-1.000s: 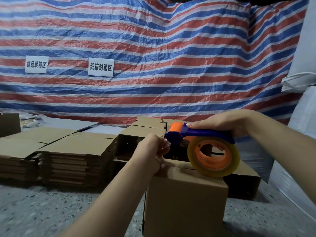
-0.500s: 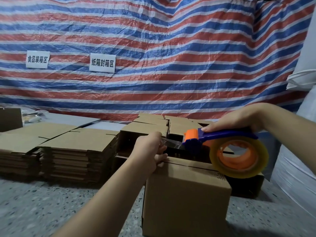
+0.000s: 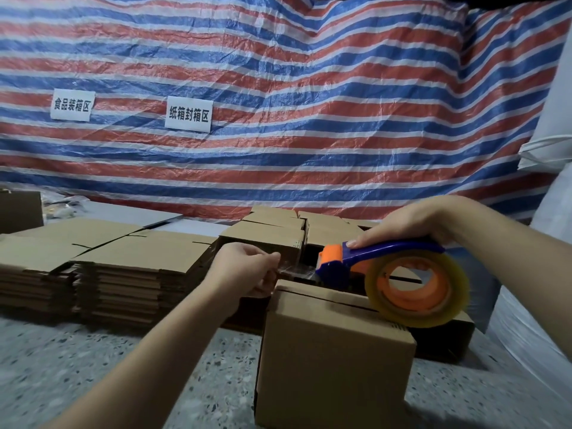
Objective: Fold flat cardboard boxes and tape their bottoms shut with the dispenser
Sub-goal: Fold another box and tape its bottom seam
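Near me on the speckled floor (image 3: 62, 366) stands the folded box (image 3: 331, 360), its top flaps closed with the seam running from near left to far right. Above its far left corner my left hand (image 3: 244, 269) pinches the loose end of the clear tape (image 3: 297, 270) between thumb and curled fingers. That strip stretches to the right, straight to the orange and blue mouth of the tape dispenser (image 3: 337, 264).

My right hand (image 3: 411, 222) grips the dispenser by its blue handle, fingers wrapped over the top and one fingertip reaching toward the orange head. The big roll of tape (image 3: 416, 289) on its orange hub hangs below the handle, over the right side of the box top; whether it touches the cardboard I cannot tell.

To the left, stacks of flat boxes (image 3: 123, 267) lie on the floor, two piles side by side. Just beyond my hands, farther off, several made-up boxes (image 3: 266, 236) stand close together, some open and dark inside.

Along the far side hangs a tarp (image 3: 309, 88) striped red, white and blue, with two white signs (image 3: 189, 113) of printed characters on its left part. At the right edge white sacks (image 3: 551, 134) are piled up.
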`<action>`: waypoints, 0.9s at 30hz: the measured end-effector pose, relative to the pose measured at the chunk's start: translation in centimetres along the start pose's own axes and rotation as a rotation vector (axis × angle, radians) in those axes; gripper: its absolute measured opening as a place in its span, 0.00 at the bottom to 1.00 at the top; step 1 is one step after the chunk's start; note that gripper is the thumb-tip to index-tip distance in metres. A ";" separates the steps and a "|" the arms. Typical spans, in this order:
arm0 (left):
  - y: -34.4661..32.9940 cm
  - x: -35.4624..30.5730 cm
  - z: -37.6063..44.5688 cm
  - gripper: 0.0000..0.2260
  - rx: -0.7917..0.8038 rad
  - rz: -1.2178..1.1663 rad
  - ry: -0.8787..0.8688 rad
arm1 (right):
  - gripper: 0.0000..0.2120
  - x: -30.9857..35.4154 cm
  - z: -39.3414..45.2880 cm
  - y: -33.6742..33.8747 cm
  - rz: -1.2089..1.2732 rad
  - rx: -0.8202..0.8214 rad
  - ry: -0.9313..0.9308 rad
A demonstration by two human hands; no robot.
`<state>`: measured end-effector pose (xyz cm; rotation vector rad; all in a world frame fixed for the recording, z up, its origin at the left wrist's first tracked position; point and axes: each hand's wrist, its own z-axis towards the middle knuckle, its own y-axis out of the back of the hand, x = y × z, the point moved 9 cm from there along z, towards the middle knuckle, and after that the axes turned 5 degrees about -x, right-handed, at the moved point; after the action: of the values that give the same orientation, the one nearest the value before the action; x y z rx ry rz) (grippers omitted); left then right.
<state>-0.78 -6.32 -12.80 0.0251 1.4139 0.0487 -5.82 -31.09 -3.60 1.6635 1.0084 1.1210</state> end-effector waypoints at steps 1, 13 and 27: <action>0.3 0.2 -0.1 0.08 0.012 0.024 0.000 | 0.39 0.4 0.0 -0.1 -0.018 0.011 -0.002; 0.6 3.6 -0.4 0.07 0.050 0.080 0.037 | 0.39 2.0 1.3 -1.0 -0.173 0.085 -0.038; -0.2 5.6 -1.1 0.12 0.043 0.033 0.058 | 0.39 2.5 1.5 -1.3 -0.178 0.084 -0.014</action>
<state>-0.96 -6.23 -18.53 0.0829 1.4725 0.0468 -3.95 -28.70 -4.53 1.6095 1.1843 0.9596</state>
